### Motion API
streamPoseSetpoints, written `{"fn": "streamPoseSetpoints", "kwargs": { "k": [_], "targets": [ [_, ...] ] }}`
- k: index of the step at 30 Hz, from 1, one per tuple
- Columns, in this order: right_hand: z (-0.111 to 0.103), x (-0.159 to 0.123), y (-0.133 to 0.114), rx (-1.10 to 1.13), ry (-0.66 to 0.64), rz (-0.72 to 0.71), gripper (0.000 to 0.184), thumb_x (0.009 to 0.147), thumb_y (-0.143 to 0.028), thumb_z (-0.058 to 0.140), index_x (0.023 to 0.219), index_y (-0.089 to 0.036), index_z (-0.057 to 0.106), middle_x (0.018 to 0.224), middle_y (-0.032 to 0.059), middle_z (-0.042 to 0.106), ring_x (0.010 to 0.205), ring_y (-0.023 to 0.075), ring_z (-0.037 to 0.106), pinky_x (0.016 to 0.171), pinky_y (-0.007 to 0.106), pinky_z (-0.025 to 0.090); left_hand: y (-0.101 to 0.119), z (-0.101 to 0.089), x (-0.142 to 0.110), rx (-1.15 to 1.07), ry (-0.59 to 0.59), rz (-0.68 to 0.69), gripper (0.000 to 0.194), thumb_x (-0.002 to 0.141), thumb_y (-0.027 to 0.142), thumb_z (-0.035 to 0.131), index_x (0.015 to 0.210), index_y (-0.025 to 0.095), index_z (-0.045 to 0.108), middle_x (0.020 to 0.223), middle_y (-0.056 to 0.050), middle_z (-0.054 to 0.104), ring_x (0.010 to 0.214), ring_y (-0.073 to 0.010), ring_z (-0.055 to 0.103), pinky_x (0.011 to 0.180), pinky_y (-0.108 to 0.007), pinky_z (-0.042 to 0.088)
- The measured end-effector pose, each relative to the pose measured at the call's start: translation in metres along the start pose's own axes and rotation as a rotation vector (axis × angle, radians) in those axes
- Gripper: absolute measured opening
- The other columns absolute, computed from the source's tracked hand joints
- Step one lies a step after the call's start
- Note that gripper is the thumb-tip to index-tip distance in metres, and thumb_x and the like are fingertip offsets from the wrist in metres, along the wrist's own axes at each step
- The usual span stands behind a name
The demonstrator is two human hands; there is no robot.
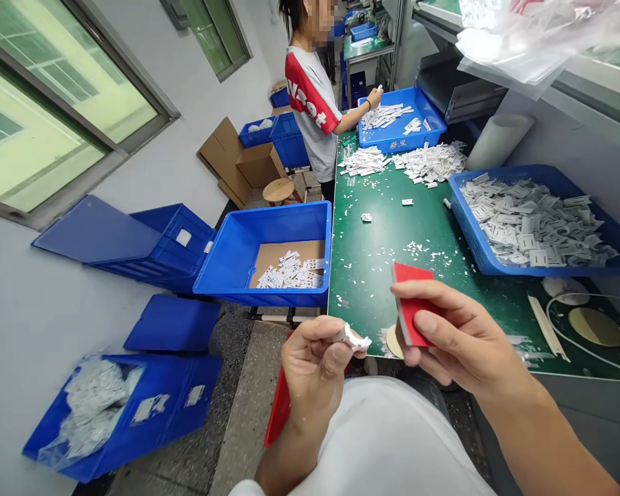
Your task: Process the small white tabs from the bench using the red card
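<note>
My left hand [317, 355] pinches a small white plastic part [354, 339] with a jagged, uneven edge. The fingers hide much of that part. In my right hand [452, 331] is a flat red block [414, 303] with a grey edge, gripped between thumb and fingers. The block and the white part are apart, both held up near the front edge of the green table [372, 275]. A round cream disc [394, 342] lies on the table, partly behind the right hand.
White scraps dot the tabletop. A blue tray [459, 238] heaped with white parts stands right; a blue bin [211, 275] with more parts stands left. Across the table a person [313, 103] holds a small white piece over another blue tray [397, 145]. Loose parts [428, 164] lie piled nearby.
</note>
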State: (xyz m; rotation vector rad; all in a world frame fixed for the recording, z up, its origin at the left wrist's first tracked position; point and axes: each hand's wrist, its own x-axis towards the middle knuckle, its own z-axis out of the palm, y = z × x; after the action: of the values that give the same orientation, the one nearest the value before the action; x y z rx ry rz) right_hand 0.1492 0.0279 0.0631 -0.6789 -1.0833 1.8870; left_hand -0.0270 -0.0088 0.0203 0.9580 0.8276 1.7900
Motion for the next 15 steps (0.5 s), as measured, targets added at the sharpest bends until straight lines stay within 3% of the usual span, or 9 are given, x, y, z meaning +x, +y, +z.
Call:
{"fn": "streamPoseSetpoints", "kwargs": {
  "k": [2,5,7,8,10,13,14,15],
  "targets": [
    [0.002,0.000,-0.006,-0.017,-0.134,0.019,0.036,0.095,-0.036,0.064,0.131,-0.031,0.065,0.066,-0.0006,0.069,0.051,0.0103,0.058,0.048,0.020,0.044,0.002,0.002,-0.001,-0.063,-0.025,-0.111,0.016,0.079,0.035,0.080,0.091,0.028,0.073,0.073,0.005,0.070,0.059,-0.0090,0.066,0.053,-0.019,0.056],
    [-0.003,0.004,-0.015,-0.172,-0.585,0.125,0.037,0.099,-0.031,0.057,0.134,-0.026,0.065,0.072,0.0036,0.073,0.057,0.0122,0.066,0.057,0.021,0.051,0.005,0.002,-0.003,-0.187,-0.041,-0.309,0.021,0.074,0.039,0.084,0.085,0.025,0.074,0.072,0.003,0.070,0.059,-0.0090,0.065,0.055,-0.019,0.055],
    [-0.009,0.007,-0.018,-0.259,-0.864,0.111,0.033,0.098,-0.038,0.057,0.121,-0.023,0.075,0.068,0.0062,0.073,0.056,0.0143,0.068,0.056,0.021,0.053,0.006,0.001,-0.004,-0.262,-0.067,-0.386,0.019,0.074,0.037,0.085,0.082,0.024,0.074,0.070,0.003,0.070,0.059,-0.0073,0.064,0.056,-0.017,0.055],
    [-0.011,0.008,-0.020,-0.284,-0.924,0.063,0.033,0.094,-0.045,0.061,0.110,-0.023,0.079,0.063,0.0064,0.071,0.054,0.0152,0.067,0.055,0.021,0.053,0.006,0.001,-0.004,-0.284,-0.081,-0.409,0.017,0.075,0.036,0.085,0.082,0.024,0.075,0.068,0.003,0.069,0.059,-0.0066,0.064,0.056,-0.015,0.054],
    [-0.012,0.011,-0.023,-0.348,-0.819,-0.023,0.036,0.082,-0.057,0.072,0.096,-0.025,0.082,0.056,0.0056,0.068,0.051,0.0166,0.065,0.050,0.021,0.052,0.006,0.000,-0.003,-0.305,-0.088,-0.457,0.016,0.074,0.034,0.085,0.082,0.024,0.075,0.067,0.002,0.069,0.057,-0.0063,0.064,0.055,-0.014,0.053],
    [-0.005,0.015,-0.027,-0.480,-0.242,-0.067,0.043,0.084,-0.054,0.072,0.113,-0.023,0.077,0.059,0.0020,0.066,0.054,0.0152,0.063,0.049,0.021,0.050,0.005,-0.001,-0.002,-0.361,-0.137,-0.530,0.019,0.071,0.033,0.087,0.081,0.022,0.075,0.065,0.001,0.069,0.053,-0.0078,0.063,0.051,-0.017,0.054],
    [-0.002,0.017,-0.028,-0.488,-0.105,-0.069,0.043,0.088,-0.050,0.068,0.120,-0.022,0.074,0.061,0.0012,0.065,0.055,0.0141,0.062,0.049,0.021,0.049,0.004,-0.001,-0.002,-0.388,-0.152,-0.539,0.019,0.071,0.032,0.087,0.081,0.021,0.075,0.065,0.001,0.069,0.052,-0.0081,0.063,0.050,-0.017,0.054],
    [0.001,0.019,-0.029,-0.468,-0.066,-0.071,0.043,0.091,-0.047,0.066,0.124,-0.020,0.072,0.062,0.0007,0.064,0.055,0.0129,0.061,0.049,0.021,0.047,0.004,-0.001,-0.002,-0.406,-0.155,-0.544,0.019,0.071,0.031,0.088,0.081,0.021,0.075,0.065,0.001,0.070,0.052,-0.0084,0.064,0.049,-0.017,0.054]
  ]
}}
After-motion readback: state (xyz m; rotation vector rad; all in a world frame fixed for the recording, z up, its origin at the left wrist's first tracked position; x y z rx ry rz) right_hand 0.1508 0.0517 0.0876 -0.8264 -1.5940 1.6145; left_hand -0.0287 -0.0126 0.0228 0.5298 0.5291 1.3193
